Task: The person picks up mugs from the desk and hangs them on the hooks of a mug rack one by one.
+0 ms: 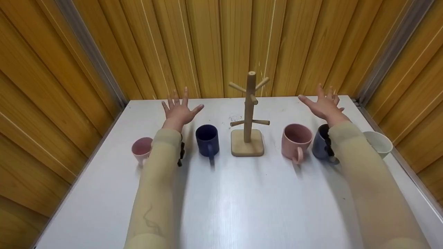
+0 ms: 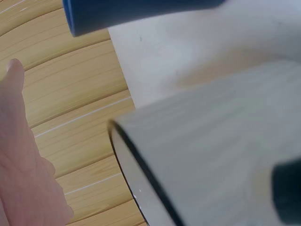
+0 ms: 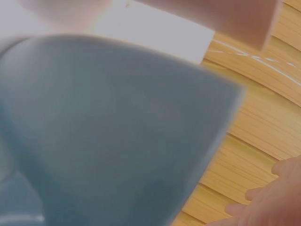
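Observation:
My left hand (image 1: pixel 179 112) is spread above the table's far left part, fingers straight, holding nothing. Nearest it stands a navy mug (image 1: pixel 207 141); a small pink mug (image 1: pixel 141 149) is partly behind my left sleeve. The left wrist view has a pale grey mug (image 2: pixel 211 127) with a dark rim close to the camera. My right hand (image 1: pixel 324 107) is also spread and holds nothing, beyond a blue-grey mug (image 1: pixel 320 145) partly covered by my right wrist. Beside that mug is a larger pink mug (image 1: pixel 297 140). A wooden mug tree (image 1: pixel 248 110) with bare pegs stands between the hands.
A whitish mug or cup (image 1: pixel 380 142) sits at the right, partly hidden by my right sleeve. All stand on a white table (image 1: pixel 242 200). Wood-patterned panels (image 1: pixel 207 45) rise behind the table and at both sides.

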{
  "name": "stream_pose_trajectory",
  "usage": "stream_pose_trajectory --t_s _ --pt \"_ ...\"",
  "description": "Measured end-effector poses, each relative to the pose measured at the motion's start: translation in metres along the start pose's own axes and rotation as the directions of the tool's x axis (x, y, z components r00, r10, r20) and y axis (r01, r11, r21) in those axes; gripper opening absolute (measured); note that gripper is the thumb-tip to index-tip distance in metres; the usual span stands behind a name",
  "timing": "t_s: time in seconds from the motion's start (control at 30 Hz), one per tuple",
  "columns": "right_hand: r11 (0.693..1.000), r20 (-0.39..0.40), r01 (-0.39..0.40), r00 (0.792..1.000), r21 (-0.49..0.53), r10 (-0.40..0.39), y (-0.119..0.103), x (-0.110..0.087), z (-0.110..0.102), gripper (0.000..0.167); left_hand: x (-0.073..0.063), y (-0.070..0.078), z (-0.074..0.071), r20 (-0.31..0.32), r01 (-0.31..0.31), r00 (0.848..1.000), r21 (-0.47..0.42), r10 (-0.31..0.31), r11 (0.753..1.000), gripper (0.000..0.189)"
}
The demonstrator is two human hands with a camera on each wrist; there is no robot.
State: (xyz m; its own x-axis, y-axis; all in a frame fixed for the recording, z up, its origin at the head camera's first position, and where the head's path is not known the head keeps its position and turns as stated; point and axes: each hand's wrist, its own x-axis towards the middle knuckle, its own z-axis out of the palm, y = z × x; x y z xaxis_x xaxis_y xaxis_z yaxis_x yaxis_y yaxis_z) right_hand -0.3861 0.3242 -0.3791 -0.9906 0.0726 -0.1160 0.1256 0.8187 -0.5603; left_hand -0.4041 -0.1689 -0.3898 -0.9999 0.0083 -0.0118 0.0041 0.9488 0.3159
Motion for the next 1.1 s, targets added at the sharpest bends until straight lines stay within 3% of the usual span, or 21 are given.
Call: stream_pose_trajectory --t_s 0.13,0.33,0.47,0.63,0.77,0.87,1.0,1.1 --pt "0.998 0.05 0.013 0.999 0.06 -0.016 -0.003 -0.002 -0.003 0.119 -0.001 0.004 0.0 0.013 0.022 1.0 -0.113 -0.021 0.993 0.102" --pt "0.988 0.126 0.033 0.991 0.153 -0.053 -0.004 -0.008 -0.006 0.111 -0.005 0.016 0.006 0.018 0.019 1.0 -0.28 -0.015 0.96 0.1" --pt "0.966 0.167 0.047 0.982 0.256 -0.092 -0.004 -0.018 -0.004 0.105 -0.013 0.025 0.009 0.008 -0.017 1.0 -0.393 0.021 0.919 0.095" --pt "0.93 0.162 0.103 0.972 0.354 -0.17 -0.003 -0.033 0.002 0.091 -0.032 0.036 0.013 -0.021 -0.075 0.997 -0.533 0.076 0.843 0.091" --pt "0.884 0.133 0.175 0.958 0.433 -0.255 -0.001 -0.047 0.008 0.079 -0.052 0.042 0.016 -0.065 -0.123 0.992 -0.634 0.106 0.764 0.092" --pt "0.832 0.102 0.23 0.941 0.504 -0.322 0.001 -0.06 0.012 0.072 -0.07 0.047 0.018 -0.096 -0.144 0.99 -0.672 0.107 0.726 0.101" --pt "0.753 0.047 0.296 0.917 0.588 -0.397 0.005 -0.077 0.017 0.065 -0.095 0.059 0.019 -0.131 -0.149 0.988 -0.693 0.08 0.705 0.097" --pt "0.705 0.015 0.351 0.89 0.616 -0.456 0.008 -0.085 0.022 0.061 -0.115 0.07 0.019 -0.154 -0.156 0.986 -0.686 0.068 0.711 0.083"
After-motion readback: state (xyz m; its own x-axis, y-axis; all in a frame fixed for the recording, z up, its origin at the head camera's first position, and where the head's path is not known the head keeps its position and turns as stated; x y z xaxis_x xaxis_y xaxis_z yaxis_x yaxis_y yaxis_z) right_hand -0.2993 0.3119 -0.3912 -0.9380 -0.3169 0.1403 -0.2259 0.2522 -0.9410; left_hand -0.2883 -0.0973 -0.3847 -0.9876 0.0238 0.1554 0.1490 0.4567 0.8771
